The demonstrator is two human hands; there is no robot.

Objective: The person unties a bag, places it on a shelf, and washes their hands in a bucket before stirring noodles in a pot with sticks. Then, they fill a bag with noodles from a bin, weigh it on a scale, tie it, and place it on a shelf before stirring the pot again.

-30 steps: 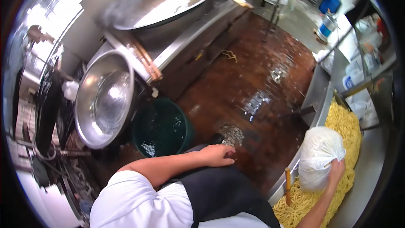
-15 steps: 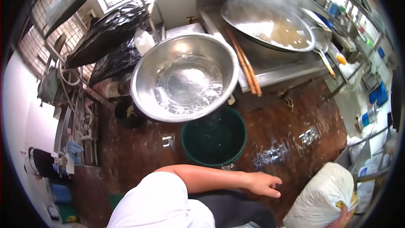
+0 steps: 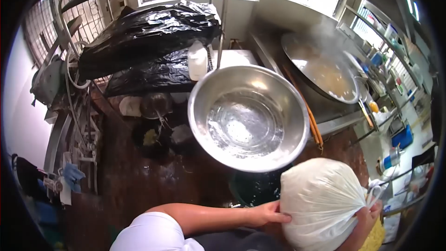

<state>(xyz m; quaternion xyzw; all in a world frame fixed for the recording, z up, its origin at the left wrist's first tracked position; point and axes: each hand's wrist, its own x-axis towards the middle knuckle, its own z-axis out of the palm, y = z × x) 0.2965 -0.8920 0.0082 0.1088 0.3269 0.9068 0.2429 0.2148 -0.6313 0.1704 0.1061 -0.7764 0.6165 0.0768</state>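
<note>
A full white plastic bag (image 3: 320, 200) is held up at the lower right. My right hand (image 3: 367, 218) grips its gathered neck. My left hand (image 3: 272, 214) presses on the bag's left side, the thumb on the plastic and the other fingers partly out of sight. Just above is a wide metal basin (image 3: 248, 116) with a little clear liquid in its bottom. A dark green tub (image 3: 255, 188) stands below the basin, partly covered by it and by the bag. Something yellow (image 3: 375, 238) shows under my right hand.
A steaming wok (image 3: 325, 72) sits on the metal stove at the back right, with long wooden sticks (image 3: 310, 118) beside it. Black plastic sheeting (image 3: 153, 37) covers a rack at the left, near a white jug (image 3: 197, 60). Shelves line the right side; the brown floor (image 3: 125, 167) looks wet.
The white bag has come up and left, in front of me. My left hand, empty and outstretched before, now touches its side. The view has turned, so the basin and wok appear further right.
</note>
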